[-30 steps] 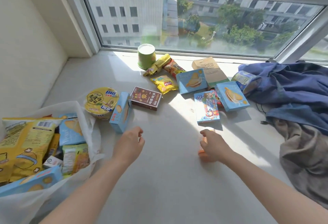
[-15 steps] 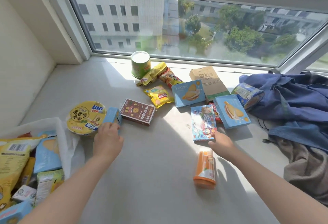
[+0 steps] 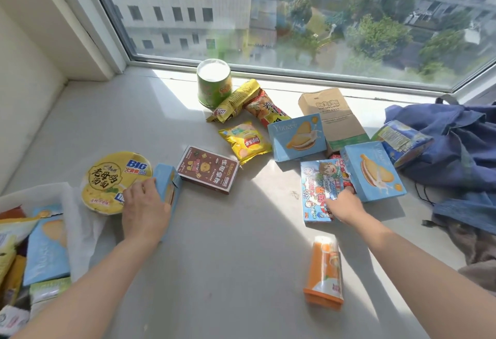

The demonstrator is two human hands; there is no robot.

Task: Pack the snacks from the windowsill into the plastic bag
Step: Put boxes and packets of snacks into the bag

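Several snacks lie on the pale windowsill. My left hand grips a light blue box standing on edge beside a yellow noodle bowl. My right hand curls its fingers over the right edge of a cartoon-printed box, next to a blue biscuit box. The white plastic bag gapes open at the lower left, holding blue boxes and yellow packets. An orange packet lies near my right forearm.
A brown box, yellow crisp packet, green cup, wafer pack, second blue biscuit box and brown paper bag lie toward the window. Blue cloth is heaped at the right.
My left hand reached forward and took hold of the upright blue box. My right hand let go of the orange packet and moved up onto the cartoon box.
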